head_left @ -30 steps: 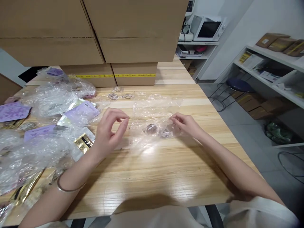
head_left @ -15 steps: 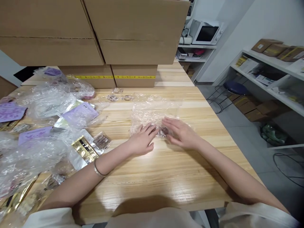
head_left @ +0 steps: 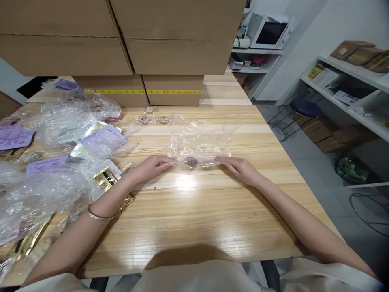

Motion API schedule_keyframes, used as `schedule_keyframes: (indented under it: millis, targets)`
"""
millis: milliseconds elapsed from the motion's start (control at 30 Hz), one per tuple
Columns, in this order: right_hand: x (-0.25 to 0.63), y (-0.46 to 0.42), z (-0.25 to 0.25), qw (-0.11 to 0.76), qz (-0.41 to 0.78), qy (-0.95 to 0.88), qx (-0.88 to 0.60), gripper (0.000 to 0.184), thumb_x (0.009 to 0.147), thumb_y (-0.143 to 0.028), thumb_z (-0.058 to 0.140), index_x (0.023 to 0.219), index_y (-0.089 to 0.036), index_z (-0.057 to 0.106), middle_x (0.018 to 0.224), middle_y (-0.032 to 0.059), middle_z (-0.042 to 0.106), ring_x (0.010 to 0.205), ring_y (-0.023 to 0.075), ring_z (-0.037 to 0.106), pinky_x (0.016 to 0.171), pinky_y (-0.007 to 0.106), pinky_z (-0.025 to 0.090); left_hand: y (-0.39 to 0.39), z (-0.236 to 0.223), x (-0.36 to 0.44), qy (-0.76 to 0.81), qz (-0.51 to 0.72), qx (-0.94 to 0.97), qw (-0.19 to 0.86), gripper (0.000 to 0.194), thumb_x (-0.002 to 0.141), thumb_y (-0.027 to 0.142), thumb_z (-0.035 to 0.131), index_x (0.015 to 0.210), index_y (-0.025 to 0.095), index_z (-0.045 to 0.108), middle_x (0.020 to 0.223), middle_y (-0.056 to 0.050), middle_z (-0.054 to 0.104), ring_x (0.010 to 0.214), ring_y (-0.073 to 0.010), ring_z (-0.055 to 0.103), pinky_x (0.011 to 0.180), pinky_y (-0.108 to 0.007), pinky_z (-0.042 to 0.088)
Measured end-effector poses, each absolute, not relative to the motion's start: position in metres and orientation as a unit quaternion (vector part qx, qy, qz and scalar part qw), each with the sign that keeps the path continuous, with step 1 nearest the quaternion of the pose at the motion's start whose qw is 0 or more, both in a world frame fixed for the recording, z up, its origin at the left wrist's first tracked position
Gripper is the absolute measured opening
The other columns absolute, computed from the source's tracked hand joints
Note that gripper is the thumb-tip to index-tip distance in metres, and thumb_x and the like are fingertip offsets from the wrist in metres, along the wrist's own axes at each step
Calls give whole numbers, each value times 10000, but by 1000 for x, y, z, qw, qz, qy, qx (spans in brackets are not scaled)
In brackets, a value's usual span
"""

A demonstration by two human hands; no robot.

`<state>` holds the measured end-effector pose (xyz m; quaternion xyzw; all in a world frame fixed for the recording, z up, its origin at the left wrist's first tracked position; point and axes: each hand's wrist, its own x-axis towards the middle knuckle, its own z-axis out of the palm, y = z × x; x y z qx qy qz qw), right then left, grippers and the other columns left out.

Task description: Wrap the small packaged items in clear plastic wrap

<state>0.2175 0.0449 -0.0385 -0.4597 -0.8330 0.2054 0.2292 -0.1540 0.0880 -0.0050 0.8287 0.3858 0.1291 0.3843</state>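
The left hand (head_left: 153, 165) and right hand (head_left: 240, 167) pinch the clear film (head_left: 202, 140) at opposite ends, apparently tensioning its near edge, a dark packet (head_left: 191, 162) between.

Fingers (head_left: 228, 159) on clear plastic (head_left: 203, 140) (crinkled)

This looks like a small packing room or stockroom: cardboard boxes (head_left: 179, 56) stacked on a wooden surface (head_left: 194, 219), heaped packets (head_left: 105, 139), and parcels (head_left: 351, 48) on white shelves (head_left: 366, 100).
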Motion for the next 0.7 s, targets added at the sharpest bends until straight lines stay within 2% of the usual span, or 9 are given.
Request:
schedule_keyframes:
  millis: [133, 200, 300, 367, 433, 500, 567, 600, 700]
  targets:
    - [212, 49, -22, 223, 303, -759, -531, 420, 1005, -470, 395, 977, -211, 724, 968, 62, 760, 928, 245, 708, 851, 378, 545, 90, -4, -158, 445, 178, 759, 442, 449, 928, 569, 518, 884, 184, 743, 913, -33, 758, 879, -203, 682, 792, -276, 494]
    - [210, 56, -14, 210, 374, -720, -546, 458, 975, -551, 425, 856, -191, 682, 822, 50, 713, 803, 220, 678, 754, 346, 529, 92, -7, -157, 471, 198, 751, 417, 483, 925, 579, 508, 701, 173, 644, 681, 2, 648, 670, -153, 594, 643, -250, 429]
    - [213, 68, -9, 167, 455, -695, -530, 477, 904, -618, 502, 776, -179, 641, 740, 32, 649, 694, 180, 612, 674, 317, 490, 95, -13, -154, 477, 193, 782, 353, 499, 950, 547, 475, 605, 187, 495, 595, 27, 499, 578, -129, 474, 584, -257, 357]
    - [215, 72, -12, 149, 464, -695, -529, 431, 885, -580, 537, 874, -170, 665, 739, 32, 641, 674, 169, 595, 663, 312, 478, 94, -18, -150, 465, 175, 815, 298, 446, 964, 483, 486, 632, 187, 519, 654, 6, 548, 662, -158, 526, 682, -283, 407]
    - [217, 72, -18, 155, 445, -690, -549, 461, 873, -486, 558, 1187, -154, 622, 757, 31, 653, 668, 174, 607, 653, 312, 483, 91, -23, -145, 462, 154, 842, 230, 306, 960, 396, 528, 753, 184, 605, 766, -31, 634, 798, -206, 586, 826, -353, 441]
    - [216, 69, -23, 152, 403, -694, -576, 759, 830, -374, 590, 1503, -129, 336, 797, 31, 673, 680, 192, 630, 663, 323, 500, 86, -27, -139, 480, 151, 853, 141, 181, 944, 325, 566, 970, 169, 654, 919, -90, 683, 941, -267, 602, 912, -448, 445]
    - [214, 66, -24, 119, 349, -711, -599, 995, 791, -317, 609, 1591, -100, 58, 846, 45, 694, 700, 218, 651, 692, 351, 518, 80, -29, -134, 464, 177, 867, 54, 254, 944, 282, 564, 1152, 155, 632, 1073, -148, 676, 1081, -313, 585, 969, -518, 439]
    - [213, 64, -22, 100, 320, -716, -613, 1034, 786, -321, 611, 1595, -94, 9, 888, 66, 706, 722, 238, 664, 709, 374, 527, 77, -29, -133, 425, 190, 885, 32, 288, 953, 262, 544, 1215, 163, 615, 1150, -159, 663, 1158, -316, 565, 1009, -528, 431]
    - [210, 54, -10, 92, 196, -736, -641, 952, 816, -383, 583, 1598, -108, 115, 1177, 194, 676, 937, 347, 688, 803, 502, 542, 70, -27, -130, 268, 173, 944, 82, 438, 965, 238, 504, 1402, 206, 503, 1411, -127, 565, 1373, -265, 454, 1151, -481, 366]
